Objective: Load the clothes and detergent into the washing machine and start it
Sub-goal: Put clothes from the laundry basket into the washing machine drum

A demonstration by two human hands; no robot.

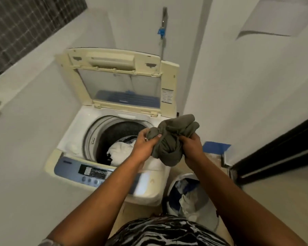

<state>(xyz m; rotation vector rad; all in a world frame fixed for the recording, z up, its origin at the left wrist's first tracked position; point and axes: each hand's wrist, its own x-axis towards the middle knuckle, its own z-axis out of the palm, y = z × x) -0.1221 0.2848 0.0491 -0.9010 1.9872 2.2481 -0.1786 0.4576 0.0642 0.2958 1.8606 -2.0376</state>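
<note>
A top-loading washing machine [69,139] stands against the wall with its lid [117,77] raised. White and dark clothes [121,151] lie in its drum. A bunched olive-grey garment [172,139] hangs above the machine's right front corner. My left hand [144,144] grips its left side and my right hand [192,148] grips its right side. The blue control panel [89,173] runs along the machine's front edge.
A white laundry basket [187,194] with several clothes stands on the floor right of the machine. A blue-taped cardboard box [217,153] sits behind it. A tap with a blue hose [162,32] is on the wall. A dark door frame [277,150] is at right.
</note>
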